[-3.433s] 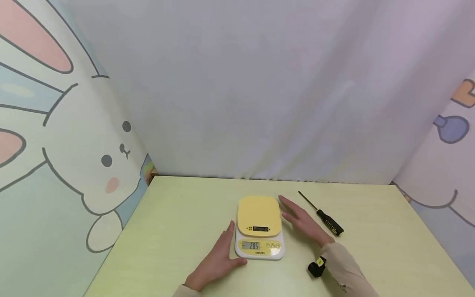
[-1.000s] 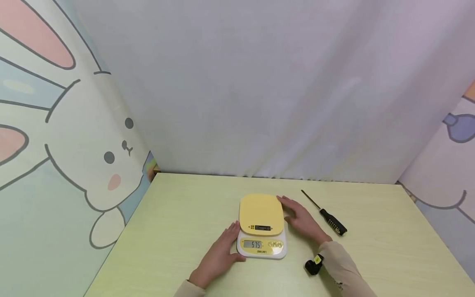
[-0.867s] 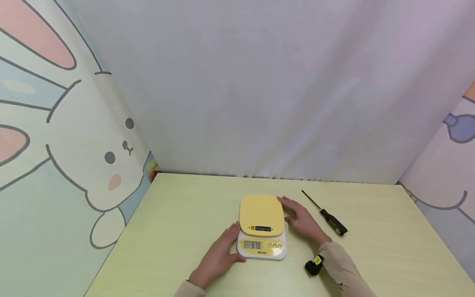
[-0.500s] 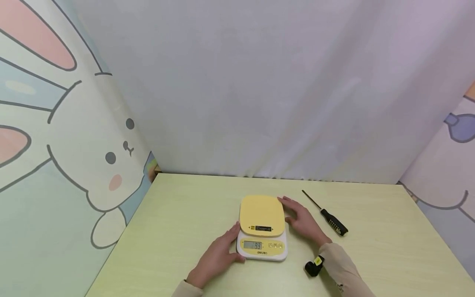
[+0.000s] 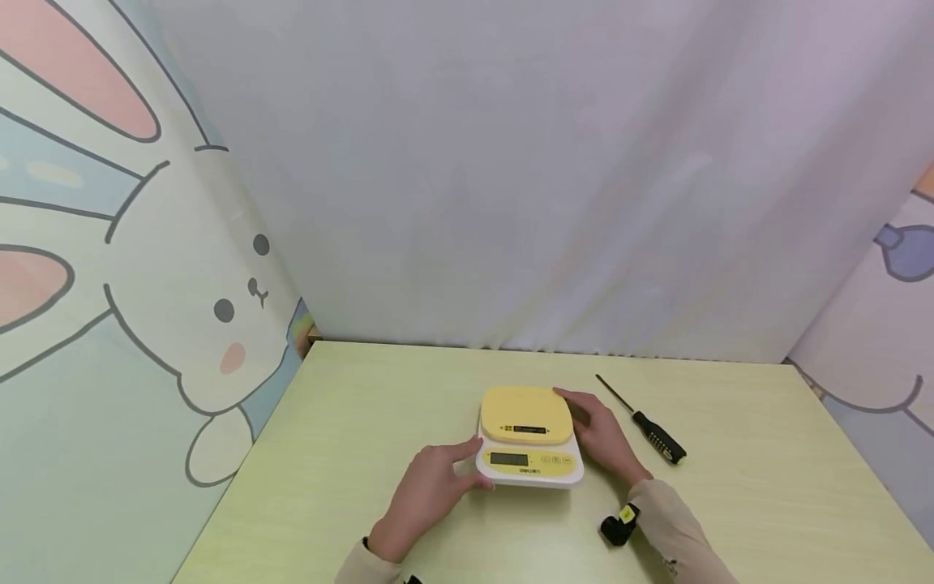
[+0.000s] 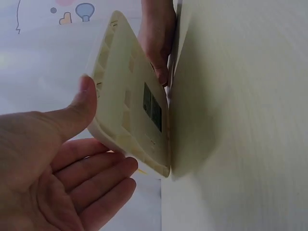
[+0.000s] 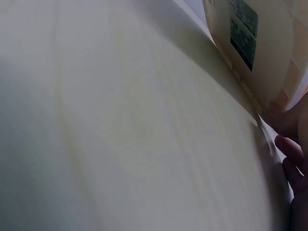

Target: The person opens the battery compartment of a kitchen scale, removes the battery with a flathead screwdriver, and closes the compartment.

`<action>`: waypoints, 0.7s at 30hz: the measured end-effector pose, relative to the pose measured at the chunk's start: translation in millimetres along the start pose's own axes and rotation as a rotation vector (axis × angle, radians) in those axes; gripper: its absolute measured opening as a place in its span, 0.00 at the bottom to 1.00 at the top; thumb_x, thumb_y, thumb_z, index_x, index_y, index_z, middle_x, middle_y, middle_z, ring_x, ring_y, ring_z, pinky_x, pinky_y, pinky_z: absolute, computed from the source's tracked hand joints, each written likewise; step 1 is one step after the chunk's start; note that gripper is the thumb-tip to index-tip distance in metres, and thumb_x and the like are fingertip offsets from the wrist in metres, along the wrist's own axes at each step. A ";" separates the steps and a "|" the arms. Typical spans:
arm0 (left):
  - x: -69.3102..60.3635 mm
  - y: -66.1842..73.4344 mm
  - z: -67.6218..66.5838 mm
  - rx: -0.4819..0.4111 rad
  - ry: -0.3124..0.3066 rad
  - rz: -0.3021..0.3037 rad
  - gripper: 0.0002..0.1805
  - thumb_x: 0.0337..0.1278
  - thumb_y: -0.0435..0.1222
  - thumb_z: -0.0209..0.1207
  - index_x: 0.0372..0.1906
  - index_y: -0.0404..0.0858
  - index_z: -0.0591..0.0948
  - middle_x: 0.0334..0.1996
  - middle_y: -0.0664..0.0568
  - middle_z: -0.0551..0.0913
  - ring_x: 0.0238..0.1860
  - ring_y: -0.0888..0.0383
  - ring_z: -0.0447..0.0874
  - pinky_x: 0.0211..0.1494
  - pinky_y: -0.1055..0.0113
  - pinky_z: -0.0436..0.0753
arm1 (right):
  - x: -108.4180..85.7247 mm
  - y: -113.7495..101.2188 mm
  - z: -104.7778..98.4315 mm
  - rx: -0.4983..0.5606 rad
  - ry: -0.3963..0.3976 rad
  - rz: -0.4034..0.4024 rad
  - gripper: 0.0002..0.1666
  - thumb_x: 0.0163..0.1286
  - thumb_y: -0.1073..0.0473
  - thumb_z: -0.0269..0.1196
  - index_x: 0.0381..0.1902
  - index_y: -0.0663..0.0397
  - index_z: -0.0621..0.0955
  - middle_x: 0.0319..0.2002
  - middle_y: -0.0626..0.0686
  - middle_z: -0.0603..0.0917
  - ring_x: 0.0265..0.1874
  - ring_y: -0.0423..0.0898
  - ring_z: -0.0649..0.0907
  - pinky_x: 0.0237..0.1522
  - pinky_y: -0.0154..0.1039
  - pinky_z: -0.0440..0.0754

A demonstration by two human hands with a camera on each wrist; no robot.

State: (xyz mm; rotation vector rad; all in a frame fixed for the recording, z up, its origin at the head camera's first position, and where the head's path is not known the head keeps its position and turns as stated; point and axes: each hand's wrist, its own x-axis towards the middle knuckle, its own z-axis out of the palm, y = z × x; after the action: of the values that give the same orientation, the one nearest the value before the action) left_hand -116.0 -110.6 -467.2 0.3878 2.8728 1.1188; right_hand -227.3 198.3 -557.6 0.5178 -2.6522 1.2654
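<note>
A white and yellow kitchen scale (image 5: 525,410) sits near the middle of the front part of a pale desk (image 5: 387,405), tilted, its near edge lifted and its display (image 5: 509,459) dark. The left wrist view shows its underside, with a dark label (image 6: 152,107). Just beyond its right side, past the right hand (image 5: 601,434), a black-handled screwdriver (image 5: 658,435) lies slantwise, shaft pointing away and to the left. Behind the desk hangs a pale grey curtain (image 5: 511,178); on the left is a panel with a cartoon rabbit (image 5: 175,300). The left hand (image 5: 426,491) pinches the scale's near left corner, thumb against the underside; the right hand grips the right side, fingers reaching towards the far corner.
</note>
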 end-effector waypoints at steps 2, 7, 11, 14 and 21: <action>1.5 4.6 -4.3 -0.009 0.038 0.012 0.32 0.52 0.52 0.75 0.63 0.45 0.87 0.61 0.51 0.87 0.17 0.68 0.48 0.22 0.74 0.60 | -1.0 -0.5 -0.4 0.001 0.007 0.007 0.30 0.74 0.68 0.65 0.72 0.51 0.79 0.66 0.60 0.82 0.67 0.64 0.79 0.70 0.68 0.73; 9.5 15.6 -14.6 0.065 0.172 0.094 0.26 0.58 0.55 0.70 0.57 0.46 0.90 0.43 0.51 0.94 0.16 0.70 0.45 0.23 0.75 0.57 | -5.2 -3.2 -2.5 0.001 0.006 -0.015 0.29 0.75 0.70 0.63 0.72 0.54 0.78 0.64 0.60 0.83 0.64 0.63 0.80 0.66 0.67 0.75; 21.8 25.2 -26.3 0.148 0.289 0.187 0.22 0.62 0.53 0.68 0.55 0.47 0.91 0.39 0.55 0.94 0.16 0.72 0.72 0.27 0.75 0.71 | -7.9 -4.8 -1.7 -0.057 0.013 -0.051 0.27 0.72 0.74 0.63 0.67 0.58 0.81 0.58 0.61 0.86 0.62 0.62 0.80 0.67 0.62 0.70; 33.3 30.2 -35.6 0.207 0.353 0.274 0.20 0.64 0.51 0.68 0.53 0.45 0.92 0.37 0.56 0.94 0.27 0.65 0.89 0.33 0.71 0.82 | -9.3 -7.7 -1.3 -0.111 0.036 -0.056 0.19 0.69 0.73 0.67 0.57 0.60 0.85 0.52 0.60 0.88 0.59 0.61 0.80 0.63 0.59 0.67; 56.9 35.6 -52.0 0.302 0.355 0.333 0.17 0.69 0.48 0.66 0.53 0.42 0.92 0.31 0.53 0.93 0.21 0.60 0.81 0.31 0.66 0.81 | -20.5 -22.8 -2.9 -0.178 0.033 -0.079 0.13 0.67 0.66 0.71 0.50 0.56 0.89 0.45 0.51 0.93 0.49 0.54 0.83 0.55 0.53 0.71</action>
State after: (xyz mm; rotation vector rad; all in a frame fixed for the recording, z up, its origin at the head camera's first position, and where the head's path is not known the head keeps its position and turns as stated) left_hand -169.6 -105.9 -401.5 0.7782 3.4002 0.8566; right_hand -199.9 192.2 -545.3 0.5625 -2.6546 0.9962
